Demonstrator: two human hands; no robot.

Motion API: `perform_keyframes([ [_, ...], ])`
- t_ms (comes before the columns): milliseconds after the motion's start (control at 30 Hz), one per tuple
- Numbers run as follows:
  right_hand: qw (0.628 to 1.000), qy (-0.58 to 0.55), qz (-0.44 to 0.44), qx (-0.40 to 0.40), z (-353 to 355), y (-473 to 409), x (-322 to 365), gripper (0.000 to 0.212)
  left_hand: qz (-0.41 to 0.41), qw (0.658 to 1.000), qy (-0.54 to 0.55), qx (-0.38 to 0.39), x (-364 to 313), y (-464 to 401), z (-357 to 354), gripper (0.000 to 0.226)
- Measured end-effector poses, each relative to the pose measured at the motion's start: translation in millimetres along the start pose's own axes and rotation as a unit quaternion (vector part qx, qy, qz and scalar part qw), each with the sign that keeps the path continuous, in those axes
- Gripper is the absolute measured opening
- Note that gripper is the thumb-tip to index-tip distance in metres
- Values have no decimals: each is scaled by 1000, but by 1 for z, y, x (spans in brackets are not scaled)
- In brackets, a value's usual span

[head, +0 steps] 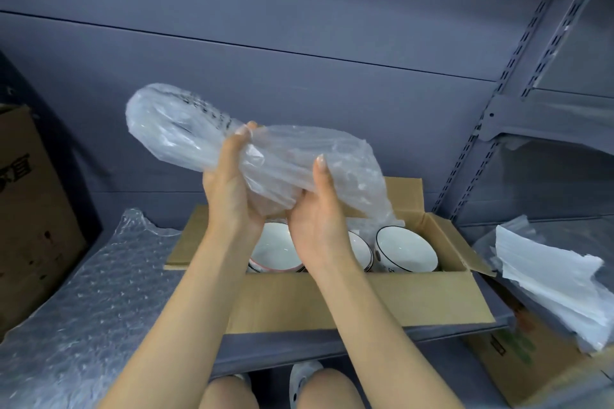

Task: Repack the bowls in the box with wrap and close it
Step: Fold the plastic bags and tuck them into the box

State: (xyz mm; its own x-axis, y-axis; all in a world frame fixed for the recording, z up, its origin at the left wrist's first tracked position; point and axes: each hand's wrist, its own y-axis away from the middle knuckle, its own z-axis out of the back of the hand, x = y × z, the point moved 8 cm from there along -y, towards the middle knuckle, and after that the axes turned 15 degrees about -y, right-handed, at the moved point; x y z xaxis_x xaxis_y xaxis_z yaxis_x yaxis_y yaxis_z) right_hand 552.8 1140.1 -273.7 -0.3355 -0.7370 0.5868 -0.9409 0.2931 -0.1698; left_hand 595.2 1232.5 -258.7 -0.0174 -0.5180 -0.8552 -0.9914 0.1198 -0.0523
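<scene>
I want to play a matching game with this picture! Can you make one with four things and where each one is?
Things:
1. plastic bag
2. black-rimmed bowl
3. bubble wrap sheet
4. stack of white sheets

Places:
A. lying on the shelf, left of the box
B. held up in both hands above the box
C. at the right edge, past the box's right flap
D. standing inside the box, right end

Pairs: 1-B, 2-D, 3-A, 4-C
</scene>
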Motion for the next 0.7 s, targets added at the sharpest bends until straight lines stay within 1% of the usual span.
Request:
perform_keyframes([
  [33, 1000, -29, -2, -2, -3, -2, 3, 82, 11, 1000, -5, -1, 5, 2, 1, 7],
  [100, 997, -73, -14, -11, -6, -5, 8, 51, 17, 1000, -3, 6, 13, 6, 1, 11],
  [133, 996, -85, -17, -14, -8, -6, 10, 41, 14, 1000, -3, 8, 16, 8, 2, 11],
  [233, 992, -120, -6, -39, -6, -11, 13, 33, 11, 1000, -1, 7, 24, 11, 5, 6],
  [267, 991, -127, 4, -48, -5, -13, 15, 26, 13, 1000, 1, 16, 26, 12, 5, 7],
  [300, 990, -127, 15, -58, -3, -13, 17, 18, 20, 999, 6, 29, 28, 13, 4, 13],
  [333, 991, -116, 24, -66, -1, -13, 20, 13, 25, 999, 13, 43, 29, 14, 3, 27],
  [367, 993, -93, 24, -72, -1, -11, 22, 13, 38, 998, 23, 54, 31, 15, 3, 42],
  [400, 995, -64, 15, -73, -1, -9, 22, 16, 42, 997, 32, 59, 29, 15, 3, 50],
  [467, 998, -5, 0, -68, -1, -5, 20, 23, 45, 997, 37, 49, 25, 12, 6, 54],
  [533, 996, 63, 16, -62, 0, -3, 24, 39, 42, 997, 17, 67, 23, 9, 5, 69],
  [567, 993, 103, 26, -52, -1, -2, 26, 40, 36, 996, -3, 76, 22, 9, 3, 70],
  [633, 984, 173, 30, -18, -5, -1, 28, 20, 13, 995, -68, 75, 18, 9, 2, 48],
  [667, 980, 200, 22, 2, -9, 0, 28, 14, 1, 992, -103, 77, 16, 10, 0, 42],
  [700, 976, 216, 9, 21, -12, 1, 27, 14, -5, 988, -130, 80, 15, 12, -3, 35],
])
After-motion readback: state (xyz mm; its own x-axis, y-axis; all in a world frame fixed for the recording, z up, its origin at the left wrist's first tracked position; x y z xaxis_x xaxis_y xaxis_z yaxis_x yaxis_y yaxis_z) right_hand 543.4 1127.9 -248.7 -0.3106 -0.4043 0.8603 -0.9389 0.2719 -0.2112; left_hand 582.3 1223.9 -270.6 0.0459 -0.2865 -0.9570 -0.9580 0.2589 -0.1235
